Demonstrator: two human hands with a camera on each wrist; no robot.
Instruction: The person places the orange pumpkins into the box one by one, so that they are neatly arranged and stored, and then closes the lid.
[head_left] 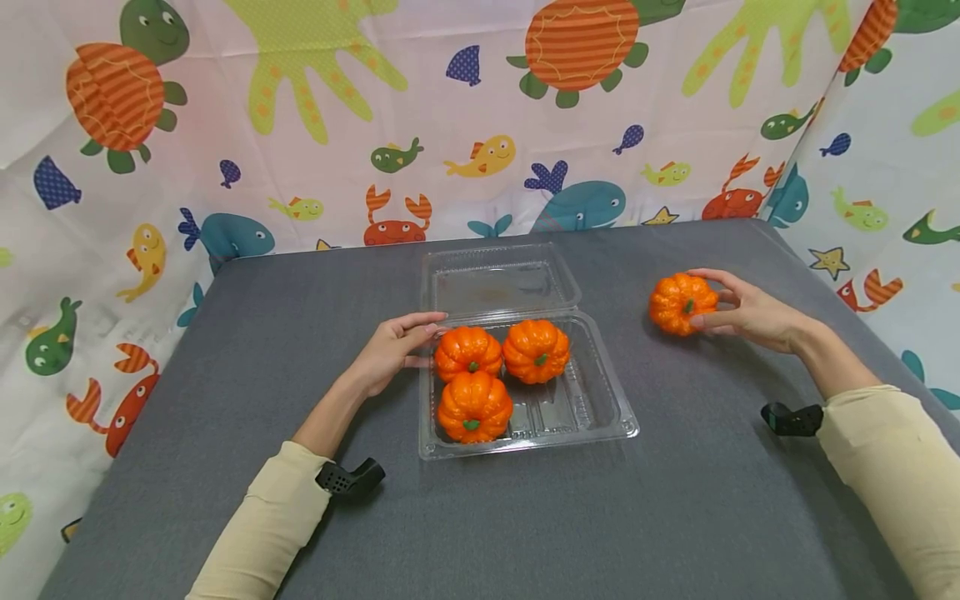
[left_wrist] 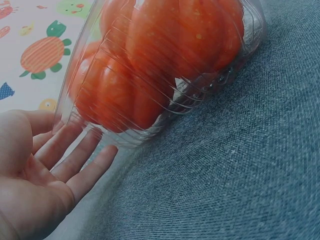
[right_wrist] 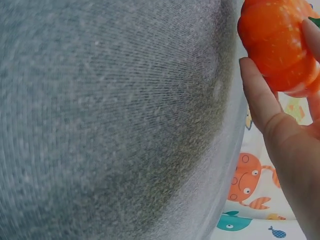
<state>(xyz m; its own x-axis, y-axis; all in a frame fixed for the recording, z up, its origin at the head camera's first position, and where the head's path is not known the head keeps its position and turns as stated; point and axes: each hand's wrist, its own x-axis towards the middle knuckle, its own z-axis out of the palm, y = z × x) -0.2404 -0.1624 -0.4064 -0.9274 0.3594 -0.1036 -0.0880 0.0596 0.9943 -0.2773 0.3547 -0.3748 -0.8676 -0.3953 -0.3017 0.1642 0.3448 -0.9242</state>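
A clear plastic clamshell container (head_left: 600, 392) lies with its lid (head_left: 498, 279) folded back, away from the person. Inside its left and back part sit three small orange toy pumpkins with green stems: one at back left (head_left: 467, 350), one at back right (head_left: 537, 352) and one at front left (head_left: 475, 408). My left hand (head_left: 386, 350) touches the container's left side near the back corner; the left wrist view shows its fingers (left_wrist: 82, 175) extended against the clear wall. To the right of the container, my right hand (head_left: 757, 315) grips a fourth pumpkin (head_left: 678, 302) between thumb and fingers.
A grey cloth (head_left: 525, 533) covers the table. Behind it and at both sides hangs a white curtain (head_left: 322, 175) printed with sea animals. A black wrist device sits on each forearm, left (head_left: 351, 478) and right (head_left: 791, 419), by the cream sleeves.
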